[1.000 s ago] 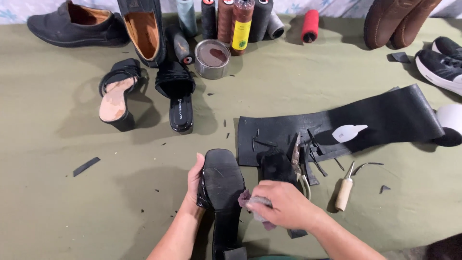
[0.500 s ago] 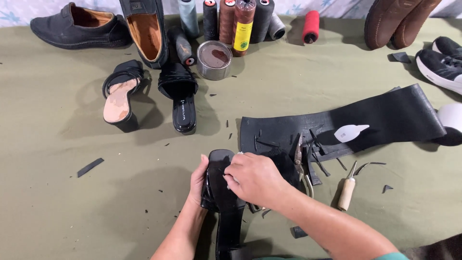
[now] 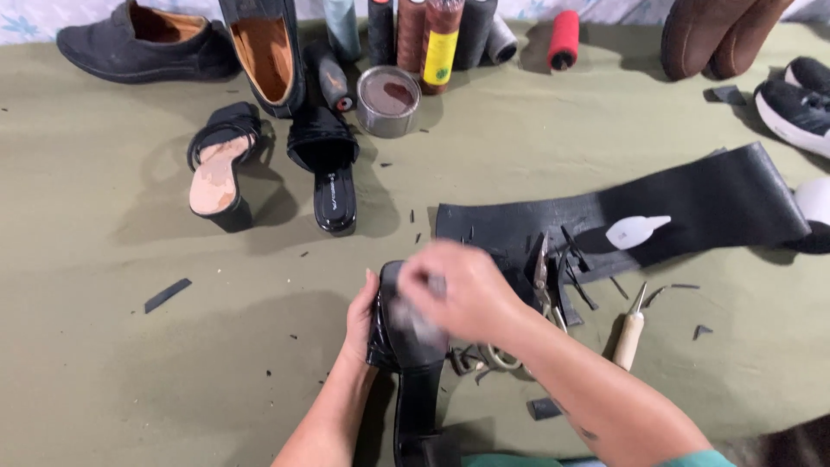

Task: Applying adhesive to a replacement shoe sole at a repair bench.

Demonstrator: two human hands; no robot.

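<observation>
Black sandal held sole-up at near table edge, gripped at side by left hand; blurred right hand pressed on sole, grip unclear. Olive cloth strewn with scraps.

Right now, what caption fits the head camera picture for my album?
Left hand steadies a black shoe while the blurred right hand presses on it.
</observation>
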